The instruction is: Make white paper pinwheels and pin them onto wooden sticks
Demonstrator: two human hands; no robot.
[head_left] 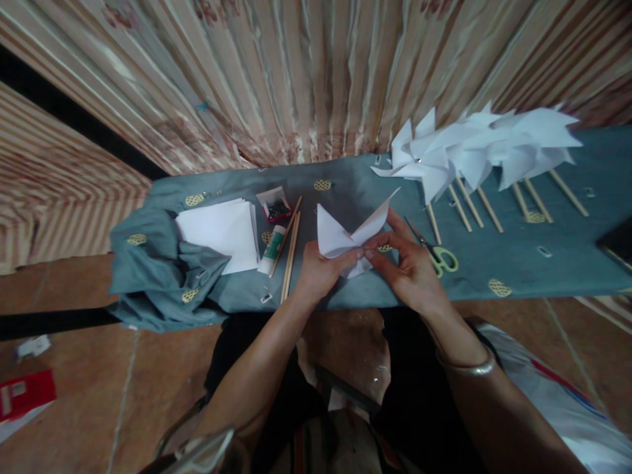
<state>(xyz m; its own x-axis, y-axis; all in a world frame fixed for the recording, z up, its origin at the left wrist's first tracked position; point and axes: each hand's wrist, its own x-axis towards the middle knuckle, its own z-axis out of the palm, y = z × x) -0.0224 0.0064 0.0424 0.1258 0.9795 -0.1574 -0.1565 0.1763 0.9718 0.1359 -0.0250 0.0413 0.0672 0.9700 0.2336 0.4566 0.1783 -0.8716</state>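
Both my hands grip a white paper pinwheel (353, 240) above the front half of the cloth-covered table, its corners partly folded inward and two points standing up. My left hand (320, 266) is closed on its left and lower side, thumb pressed toward the centre. On the other side, my right hand (402, 260) pinches the paper near the middle with thumb and fingers. Whether a small pin sits between those fingertips I cannot tell. Green-handled scissors (442, 258) lie just right of my right hand. Left of my left hand are thin wooden sticks (291, 253) and a glue stick (271, 249).
A stack of white paper sheets (222, 230) lies at the left beside bunched cloth (158, 263). Behind the glue stick is a small open box (275, 205) of dark pins. Several finished pinwheels (494, 148) on sticks overlap at the back right. A dark object (617, 243) sits at the right edge.
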